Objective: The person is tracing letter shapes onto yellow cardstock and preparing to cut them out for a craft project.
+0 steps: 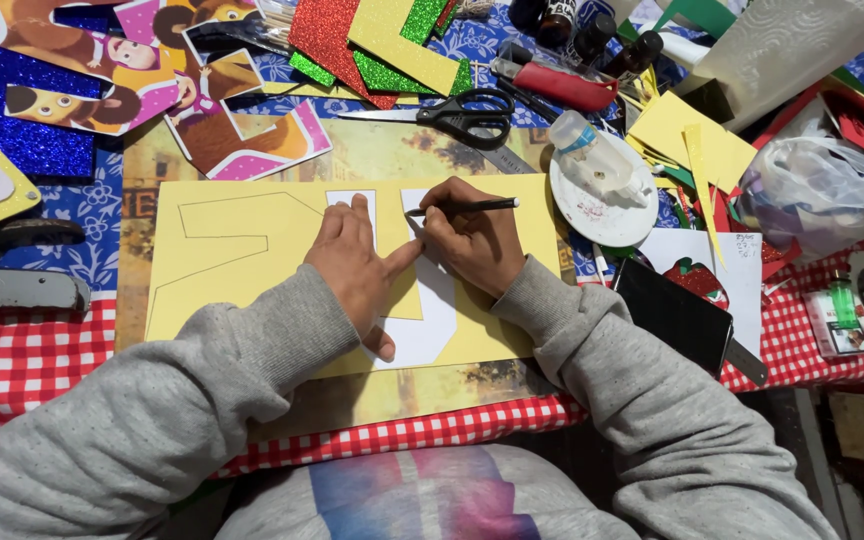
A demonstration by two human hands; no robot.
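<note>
The pencil (pixel 467 207) is pinched in the right hand (pixel 472 240), while the left hand (pixel 357 265) presses flat, fingers spread, on the white template (pixel 432 320).

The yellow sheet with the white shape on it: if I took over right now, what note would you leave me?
Left hand presses the white template flat on the yellow sheet.
Right hand holds a black pencil, tip at the template's upper edge.
Done: one large outline is already drawn on the sheet's left part.
Left: the outline around the template. Scissors lie above the sheet.
</note>
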